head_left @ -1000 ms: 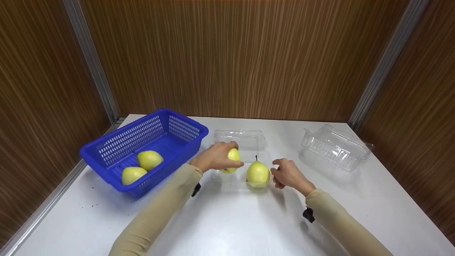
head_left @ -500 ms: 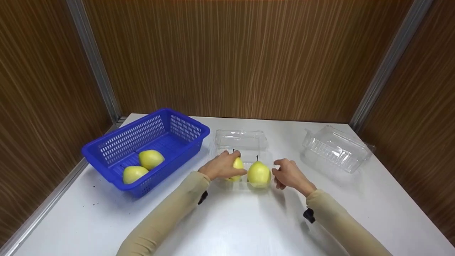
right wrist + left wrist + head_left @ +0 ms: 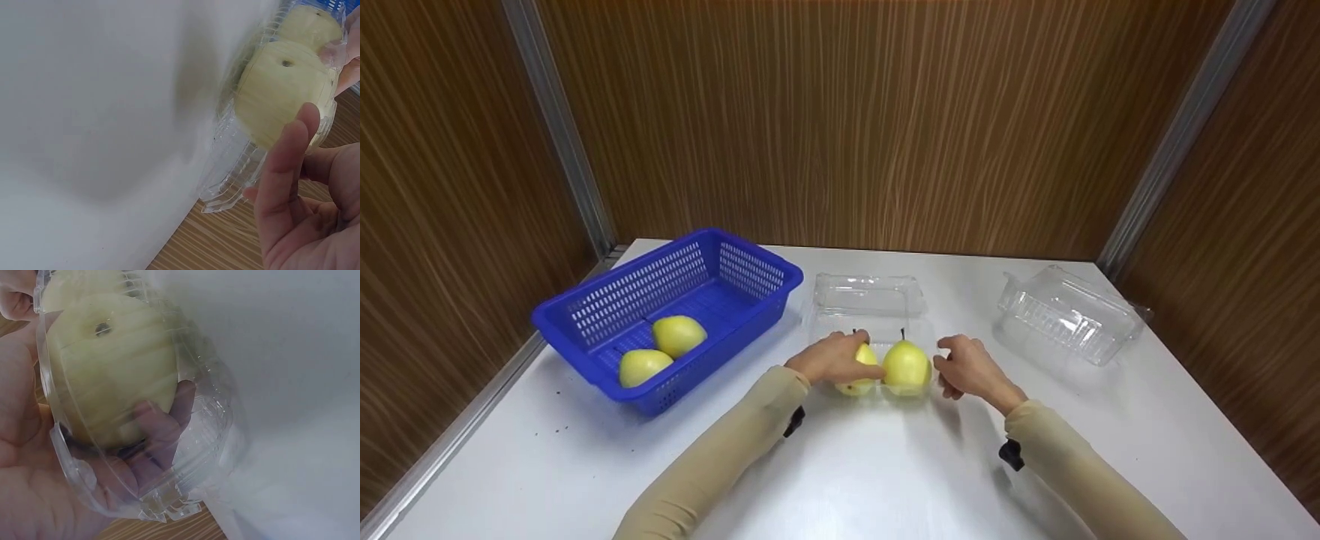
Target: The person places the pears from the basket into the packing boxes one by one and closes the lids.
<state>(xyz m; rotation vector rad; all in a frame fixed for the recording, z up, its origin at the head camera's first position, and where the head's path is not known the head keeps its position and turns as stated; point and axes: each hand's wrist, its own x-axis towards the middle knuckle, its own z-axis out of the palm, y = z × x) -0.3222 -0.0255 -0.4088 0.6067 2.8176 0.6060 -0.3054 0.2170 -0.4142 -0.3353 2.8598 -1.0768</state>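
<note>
My left hand (image 3: pixel 834 360) grips a yellow-green pear (image 3: pixel 855 387) from above, inside an open clear plastic box (image 3: pixel 76 464). In the left wrist view its curled fingers show through the plastic, under the pear's rounded side. A second pear (image 3: pixel 907 366) stands in the box just to the right, its stem up. At the box's right end, my right hand (image 3: pixel 971 371) holds the side with bent fingers and thumb. The right wrist view shows these fingers overlapping the clear wall beside the nearer pear (image 3: pixel 281 90). The box's lid (image 3: pixel 870 295) lies folded back behind.
On the left stands a blue perforated basket (image 3: pixel 720 341) with two more pears (image 3: pixel 679 335) in its front part. Another clear plastic box (image 3: pixel 1072 311) lies at the back right of the white table (image 3: pixel 870 480). Wood-patterned panels (image 3: pixel 847 127) enclose the table at the back and sides.
My left hand has lowered its pear into the box, moving slightly right and toward me, and the pear now sits beside the other one. My right hand has stayed at the box's end.
</note>
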